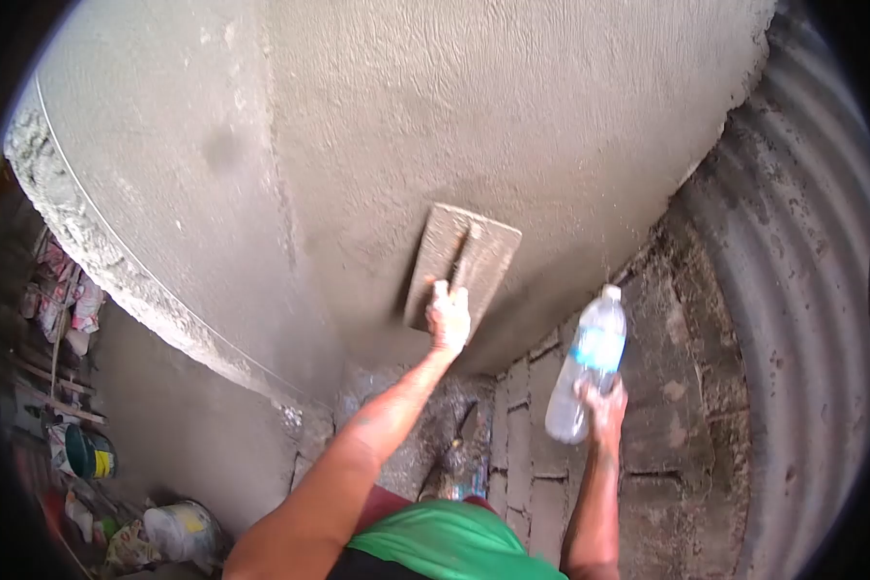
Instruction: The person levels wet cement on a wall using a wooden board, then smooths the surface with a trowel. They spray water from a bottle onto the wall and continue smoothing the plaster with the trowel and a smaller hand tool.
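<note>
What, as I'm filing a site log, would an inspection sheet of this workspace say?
Surface: grey plastered wall, rough-textured in places.
Job's things: rectangular float at the wall; clear bottle with blue label, tilted, cap end up.
Clutter: dark green bucket, pale bucket and mixed items, lower left.
Hands: left hand holds the float; right hand grips the bottle.
Cables: none identifiable; thin line along the wall's left edge.
Surroundings: corrugated sheet, right; bare blocks lower down.

The handle (pixel 468 251) of the plastering float (pixel 436 244) is partly covered by the left hand (pixel 449 317). The label (pixel 597 348) of the plastic bottle (pixel 567 401) is too blurred to be read. The plastered wall (pixel 512 116) is cut off by the top edge, the green shirt (pixel 445 534) by the bottom.
</note>
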The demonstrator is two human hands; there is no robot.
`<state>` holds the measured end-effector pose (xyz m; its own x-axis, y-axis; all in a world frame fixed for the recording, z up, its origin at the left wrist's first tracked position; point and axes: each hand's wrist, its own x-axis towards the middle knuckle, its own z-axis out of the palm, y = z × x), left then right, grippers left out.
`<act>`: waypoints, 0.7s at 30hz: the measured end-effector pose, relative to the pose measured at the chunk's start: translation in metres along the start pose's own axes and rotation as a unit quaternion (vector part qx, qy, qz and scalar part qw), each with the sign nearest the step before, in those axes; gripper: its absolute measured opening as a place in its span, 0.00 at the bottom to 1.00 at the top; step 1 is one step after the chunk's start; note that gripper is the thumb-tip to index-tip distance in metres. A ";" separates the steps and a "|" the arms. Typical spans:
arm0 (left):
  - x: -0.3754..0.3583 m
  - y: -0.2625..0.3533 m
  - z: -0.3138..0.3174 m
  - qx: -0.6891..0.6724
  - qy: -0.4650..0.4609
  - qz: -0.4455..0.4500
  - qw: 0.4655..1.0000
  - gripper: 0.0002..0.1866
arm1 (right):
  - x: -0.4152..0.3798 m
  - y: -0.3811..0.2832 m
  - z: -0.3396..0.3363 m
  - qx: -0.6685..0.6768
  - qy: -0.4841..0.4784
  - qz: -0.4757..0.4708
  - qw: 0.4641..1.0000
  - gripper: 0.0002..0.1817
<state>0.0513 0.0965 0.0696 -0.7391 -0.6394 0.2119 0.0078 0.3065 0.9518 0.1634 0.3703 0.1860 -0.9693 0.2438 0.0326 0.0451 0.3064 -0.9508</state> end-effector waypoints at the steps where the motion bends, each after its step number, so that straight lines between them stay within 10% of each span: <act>1: 0.005 -0.002 0.017 -0.005 -0.013 -0.020 1.000 0.19 | -0.012 -0.003 -0.001 0.002 -0.004 0.024 1.000 0.35; 6: 0.052 0.035 0.046 -0.005 0.010 0.009 1.000 0.22 | -0.038 0.000 -0.020 0.043 -0.051 -0.020 0.998 0.43; 15: 0.188 0.340 -0.121 -0.224 0.110 0.251 0.935 0.30 | -0.027 0.025 -0.046 0.145 -0.066 0.009 0.987 0.45; 21: 0.120 0.183 -0.013 0.009 0.144 0.234 0.961 0.37 | -0.014 0.022 -0.021 0.175 -0.061 -0.038 0.982 0.50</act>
<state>-0.0271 0.0663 0.2724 -0.4405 -0.5961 0.6712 0.2806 0.6188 0.7337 0.1834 0.3927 0.1713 -0.9893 0.1141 0.0911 -0.0940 -0.0204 -0.9954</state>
